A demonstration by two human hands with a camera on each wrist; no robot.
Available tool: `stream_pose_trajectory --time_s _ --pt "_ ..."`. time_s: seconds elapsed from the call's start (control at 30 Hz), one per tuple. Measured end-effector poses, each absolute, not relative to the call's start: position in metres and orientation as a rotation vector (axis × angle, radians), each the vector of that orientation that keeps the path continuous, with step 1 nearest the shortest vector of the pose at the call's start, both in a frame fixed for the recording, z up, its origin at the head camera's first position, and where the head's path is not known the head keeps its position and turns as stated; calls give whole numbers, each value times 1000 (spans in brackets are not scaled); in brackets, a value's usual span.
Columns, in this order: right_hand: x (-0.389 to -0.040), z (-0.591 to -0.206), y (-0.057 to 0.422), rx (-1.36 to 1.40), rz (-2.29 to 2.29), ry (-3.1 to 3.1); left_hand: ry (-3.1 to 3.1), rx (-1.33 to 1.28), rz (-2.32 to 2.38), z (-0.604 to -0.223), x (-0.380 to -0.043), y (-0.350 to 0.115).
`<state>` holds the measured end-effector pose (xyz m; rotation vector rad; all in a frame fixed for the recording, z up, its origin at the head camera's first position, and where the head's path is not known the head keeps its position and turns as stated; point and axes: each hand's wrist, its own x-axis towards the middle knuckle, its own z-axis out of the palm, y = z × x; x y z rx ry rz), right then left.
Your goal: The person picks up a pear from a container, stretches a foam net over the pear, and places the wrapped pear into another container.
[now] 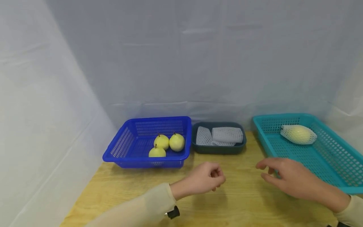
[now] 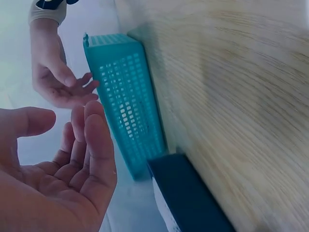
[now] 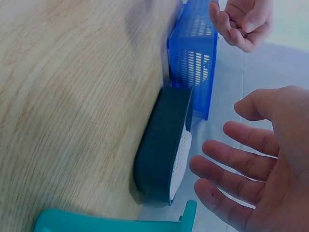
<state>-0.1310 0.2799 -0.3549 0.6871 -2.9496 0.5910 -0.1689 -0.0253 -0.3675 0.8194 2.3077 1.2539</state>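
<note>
In the teal basket [image 1: 312, 160], one netted pear [image 1: 299, 134]; in the blue basket [image 1: 129, 159], three bare pears [image 1: 177, 142]; in the dark tray [image 1: 218, 150], white nets [image 1: 227, 134]; right hand [image 1: 295, 178] by the teal basket, loosely spread, left hand [image 1: 199, 178] loosely curled, both empty

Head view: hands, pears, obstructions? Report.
Left hand, right hand empty. Three bare pears in blue basket; one net-sleeved pear in teal basket. Dark green tray between baskets, nothing lying over its foam nets.
</note>
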Motion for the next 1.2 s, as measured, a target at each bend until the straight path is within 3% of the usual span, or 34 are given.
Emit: stream_pose_trajectory --time_s 1.2 --pt "-132 -364 267 736 628 -3037 3136 525 1015 -365 -188 -159"
